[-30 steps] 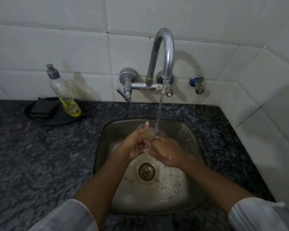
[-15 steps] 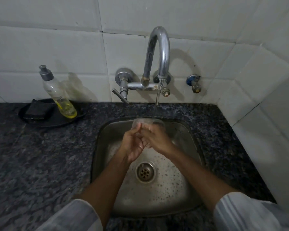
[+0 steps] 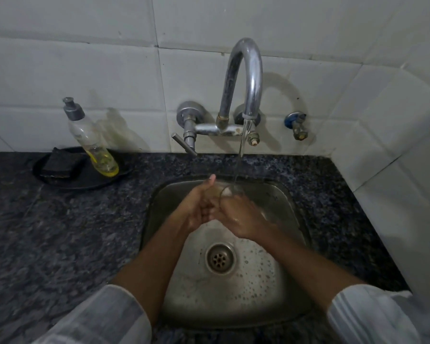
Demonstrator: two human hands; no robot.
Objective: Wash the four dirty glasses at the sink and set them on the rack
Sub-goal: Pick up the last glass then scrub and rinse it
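Over the back of the steel sink [image 3: 293, 244], both hands hold one clear glass [image 3: 230, 191] under the running water. My left hand [image 3: 199, 207] grips the glass from the left, thumb raised. My right hand [image 3: 238, 217] wraps it from the right and below, wet. The stream from the curved tap [image 3: 246, 78] falls onto the glass rim. Most of the glass is hidden by my fingers. No other glasses and no rack are in view.
A dish-soap bottle [image 3: 92, 142] with yellow liquid and a dark sponge [image 3: 60, 162] sit on a black tray [image 3: 85, 180] on the dark granite counter [image 3: 67, 232], left of the sink. The drain [image 3: 220, 258] lies below my hands. White tiled walls close the back and right.
The glass has turned in my hands under the stream; my left thumb is raised again and my right hand sits lower than half a second ago. The water keeps running.
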